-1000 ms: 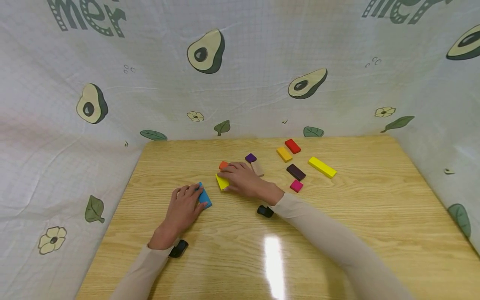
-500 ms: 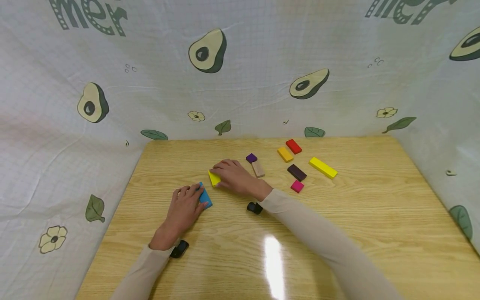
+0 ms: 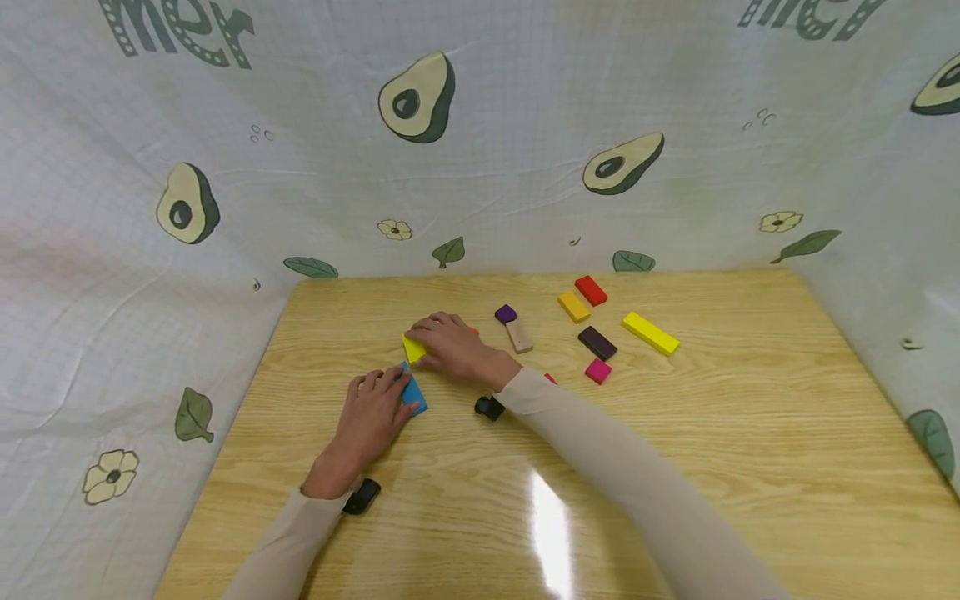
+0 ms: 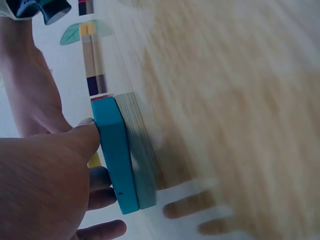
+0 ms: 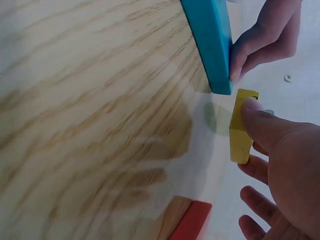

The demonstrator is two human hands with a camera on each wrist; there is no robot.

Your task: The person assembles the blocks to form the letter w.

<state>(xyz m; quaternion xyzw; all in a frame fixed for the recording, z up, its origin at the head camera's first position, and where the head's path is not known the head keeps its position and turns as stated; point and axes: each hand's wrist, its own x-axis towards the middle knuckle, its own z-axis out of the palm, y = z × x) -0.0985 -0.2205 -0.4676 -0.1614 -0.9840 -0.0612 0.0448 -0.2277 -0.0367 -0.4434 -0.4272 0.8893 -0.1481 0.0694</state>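
Observation:
My left hand (image 3: 367, 418) grips a blue block (image 3: 415, 396) lying on the wooden table, thumb at its near end and fingers toward the far end. In the left wrist view the thumb and fingers lie along one side of the blue block (image 4: 115, 155). My right hand (image 3: 456, 348) pinches a small yellow block (image 3: 412, 348), just beyond the blue one. Seen from the right wrist, thumb and a finger hold the yellow block (image 5: 240, 135) close to the blue block's end, with a narrow gap between. Part of an orange-red block (image 3: 474, 331) peeks out behind my right hand.
To the right lie a purple block (image 3: 506, 313), a beige block (image 3: 518, 337), an orange block (image 3: 573, 307), a red block (image 3: 591, 290), a dark block (image 3: 597, 342), a pink block (image 3: 598, 371) and a long yellow block (image 3: 650, 333). A red piece (image 3: 551, 378) shows beside the right sleeve.
My right hand has carried the yellow block leftward and slightly away, nearer the blue block's far end. The left hand and blue block have stayed in place.

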